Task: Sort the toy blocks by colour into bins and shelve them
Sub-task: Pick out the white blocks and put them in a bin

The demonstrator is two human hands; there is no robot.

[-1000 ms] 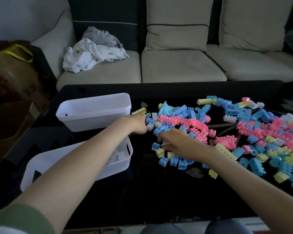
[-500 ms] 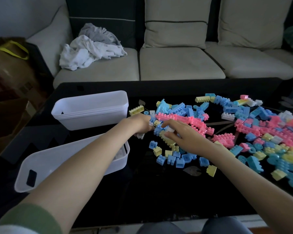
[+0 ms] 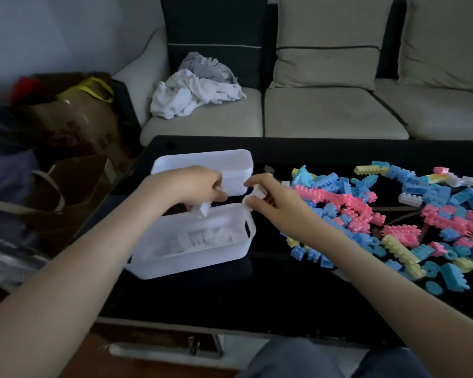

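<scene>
Indoors, our black table [image 3: 257, 290] fronts a beige sofa [image 3: 325, 113]; coloured blocks [image 3: 347, 203] lie right of the nearer white bin [image 3: 202, 260]. Over it our left hand [image 3: 194, 185] curls, grip unclear; our right hand [image 3: 276, 205] pinches a white block [image 3: 258, 191] at its rim.

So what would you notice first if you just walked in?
The big heap of pink, blue and yellow blocks on the right of the black table. Next, the left hand and right hand hover close together at the near white bin, the right pinching a white block.
</scene>
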